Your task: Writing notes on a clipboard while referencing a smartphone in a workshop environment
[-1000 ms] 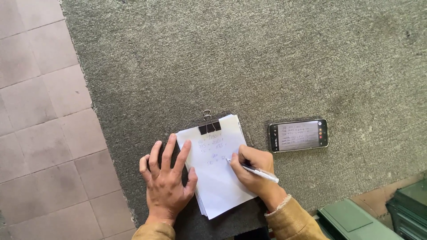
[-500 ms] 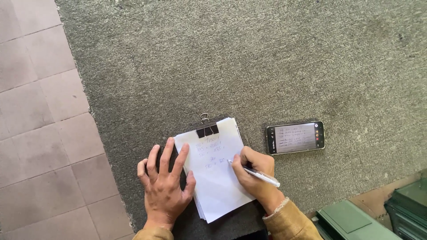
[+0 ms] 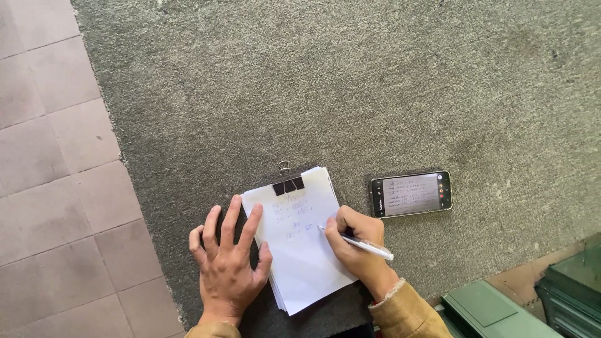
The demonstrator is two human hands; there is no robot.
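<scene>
A stack of white paper held by a black binder clip lies on a dark board on the grey carpet. My left hand lies flat, fingers spread, on the paper's left edge. My right hand grips a white pen with its tip on the sheet below a few handwritten lines. A black smartphone, screen lit, lies on the carpet just right of the paper.
Grey floor tiles border the carpet on the left. Green boxes and a dark green crate sit at the lower right corner, on a brown surface.
The view has drifted slightly, so paper and phone sit a little lower and more to the left. My hands stay in the same pose, pen on the sheet.
</scene>
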